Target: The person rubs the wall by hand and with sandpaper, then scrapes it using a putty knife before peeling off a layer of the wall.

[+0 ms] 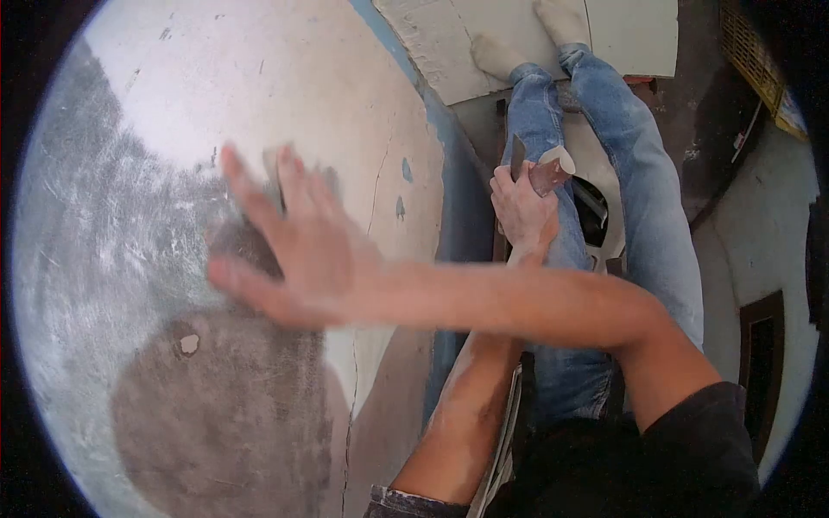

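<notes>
My right hand (306,237) reaches across to the left over the wall (380,104), fingers spread and smeared by motion. Its arm passes above my left forearm. In front of my thigh, my left hand (523,207) is closed around a curled reddish-brown piece of sandpaper (549,173) with a pale back. A thin dark blade (517,158) sticks up from the same grip; the rest of it is hidden by the fingers. Grey, scuffed patches cover the wall's left part, and a thin crack (377,186) runs down its pale part.
My legs in dusty jeans (643,164) lie over a pale seat (596,142) with a dark opening. My socked feet (496,56) rest on a white board (635,39). A yellow crate (751,52) stands at the upper right. Blue paint (449,224) edges the wall.
</notes>
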`<state>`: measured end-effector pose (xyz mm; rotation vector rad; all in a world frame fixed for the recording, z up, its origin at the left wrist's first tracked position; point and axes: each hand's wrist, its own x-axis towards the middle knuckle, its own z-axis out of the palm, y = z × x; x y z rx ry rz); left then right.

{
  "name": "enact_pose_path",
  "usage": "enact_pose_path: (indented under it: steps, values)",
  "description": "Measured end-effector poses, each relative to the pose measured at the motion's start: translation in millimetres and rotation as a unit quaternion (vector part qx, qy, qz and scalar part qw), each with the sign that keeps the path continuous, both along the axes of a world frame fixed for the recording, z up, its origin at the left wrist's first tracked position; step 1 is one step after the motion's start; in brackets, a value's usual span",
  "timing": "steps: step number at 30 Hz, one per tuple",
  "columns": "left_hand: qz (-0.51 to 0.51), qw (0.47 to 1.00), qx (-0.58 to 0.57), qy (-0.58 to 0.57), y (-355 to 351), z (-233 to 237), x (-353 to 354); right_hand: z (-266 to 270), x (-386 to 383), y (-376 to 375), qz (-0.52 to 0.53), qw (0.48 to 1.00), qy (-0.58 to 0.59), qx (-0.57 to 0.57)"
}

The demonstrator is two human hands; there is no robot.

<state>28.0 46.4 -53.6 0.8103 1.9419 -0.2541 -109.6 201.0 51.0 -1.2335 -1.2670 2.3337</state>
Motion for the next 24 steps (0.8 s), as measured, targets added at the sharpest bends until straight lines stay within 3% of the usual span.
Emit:
enact_pose_path:
  steps: [4, 7, 10, 14, 20, 24]
  values:
    - [0.008, 1.000, -0.006, 0.000, 1.4, 2.9, 0.5, 6.2, 2.9, -4.7, 0.031, 0.998, 0.008, 0.051]
    - [-0.013, 1.000, 0.004, -0.021, -8.7, -9.9, -5.2, -57.0, -17.1, 10.7, -0.095, 0.995, -0.003, 0.023]
    - [0.003, 1.000, -0.006, 0.007, -2.8, -4.6, 0.8, -29.3, -3.7, 19.9, -0.053, 0.997, 0.036, -0.052]
    - [-0.001, 1.000, 0.007, 0.006, -3.3, -4.7, 0.2, 22.8, 14.4, -23.4, 0.021, 0.996, 0.059, 0.066]
    - [-0.016, 1.000, 0.002, 0.001, -6.3, -10.2, -1.0, -57.0, -12.2, 18.7, -0.028, 0.999, 0.009, -0.030]
    - [-0.010, 1.000, 0.015, 0.005, -7.2, -8.1, 0.6, 9.6, 16.3, -2.2, 0.058, 0.997, 0.046, -0.004]
